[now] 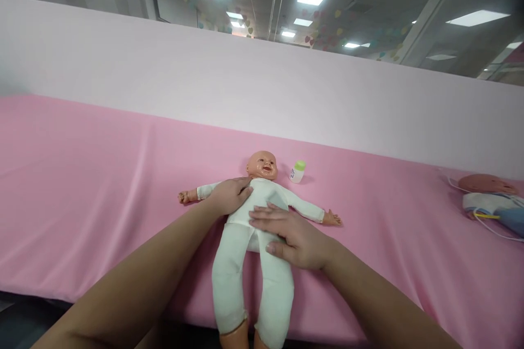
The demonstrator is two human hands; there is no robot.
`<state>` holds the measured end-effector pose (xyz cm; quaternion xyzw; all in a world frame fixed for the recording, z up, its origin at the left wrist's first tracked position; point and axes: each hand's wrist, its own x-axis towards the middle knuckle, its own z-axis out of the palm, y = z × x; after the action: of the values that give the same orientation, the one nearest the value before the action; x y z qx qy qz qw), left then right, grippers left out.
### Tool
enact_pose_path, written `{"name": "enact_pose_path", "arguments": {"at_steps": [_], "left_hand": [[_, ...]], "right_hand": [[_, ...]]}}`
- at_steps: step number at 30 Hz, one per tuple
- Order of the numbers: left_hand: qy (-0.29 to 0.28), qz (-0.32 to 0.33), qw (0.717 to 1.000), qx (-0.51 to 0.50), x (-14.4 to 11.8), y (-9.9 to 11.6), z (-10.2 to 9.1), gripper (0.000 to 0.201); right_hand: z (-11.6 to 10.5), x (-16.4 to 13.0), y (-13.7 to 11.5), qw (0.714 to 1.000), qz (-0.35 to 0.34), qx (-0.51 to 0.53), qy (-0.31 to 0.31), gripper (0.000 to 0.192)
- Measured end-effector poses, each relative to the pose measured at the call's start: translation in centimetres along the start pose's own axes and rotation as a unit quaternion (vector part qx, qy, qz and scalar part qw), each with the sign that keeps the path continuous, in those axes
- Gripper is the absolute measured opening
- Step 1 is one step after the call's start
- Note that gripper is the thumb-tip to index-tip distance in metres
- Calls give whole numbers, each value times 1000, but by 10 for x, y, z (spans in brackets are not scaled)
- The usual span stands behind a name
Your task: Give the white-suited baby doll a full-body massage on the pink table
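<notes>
Beside the doll (254,229) under both flat, spread hands, left hand (229,195) and right hand (292,234), stands a small bottle (297,171); another doll (487,193) lies far right on the pink bench (102,185).

pink sheet (82,185) covered the table, w/ a pale pink backdrop (164,71) standing behind it. small white bottle w/ green cap (297,171) stood upright on the sheet. far right lay a 2nd doll (487,192), w/ white cord (491,227) beside it.

Both bare arms reach forward — left hand (230,195) laid flat, right hand (292,234) palm-down, fingers (266,217) pointing left.
</notes>
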<state>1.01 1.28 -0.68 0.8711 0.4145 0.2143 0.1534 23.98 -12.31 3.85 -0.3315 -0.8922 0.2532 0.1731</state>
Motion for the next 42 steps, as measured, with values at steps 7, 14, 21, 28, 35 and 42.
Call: {"name": "enact_pose_path", "arguments": {"at_steps": [7,14,21,28,35,42], "left_hand": [[-14,11,1000,20,0,-3,8,67],[-33,15,999,19,-1,-3,7,72],[-70,-10,997,37,-23,20,-4,78],[-198,167,966,5,-85,90,-35,64],[-206,139,969,8,-74,86,-38,63],[-174,140,975,18,-19,63,-23,73]], "right_hand": [[-9,19,65,989,102,-98,37,86],[-7,14,82,972,198,-92,82,90],[-14,-3,65,955,269,-86,90,77],[-19,-3,58,962,246,-66,102,61],[-18,-3,59,962,242,-78,96,65],[-13,-4,64,958,257,-103,79,80]]}}
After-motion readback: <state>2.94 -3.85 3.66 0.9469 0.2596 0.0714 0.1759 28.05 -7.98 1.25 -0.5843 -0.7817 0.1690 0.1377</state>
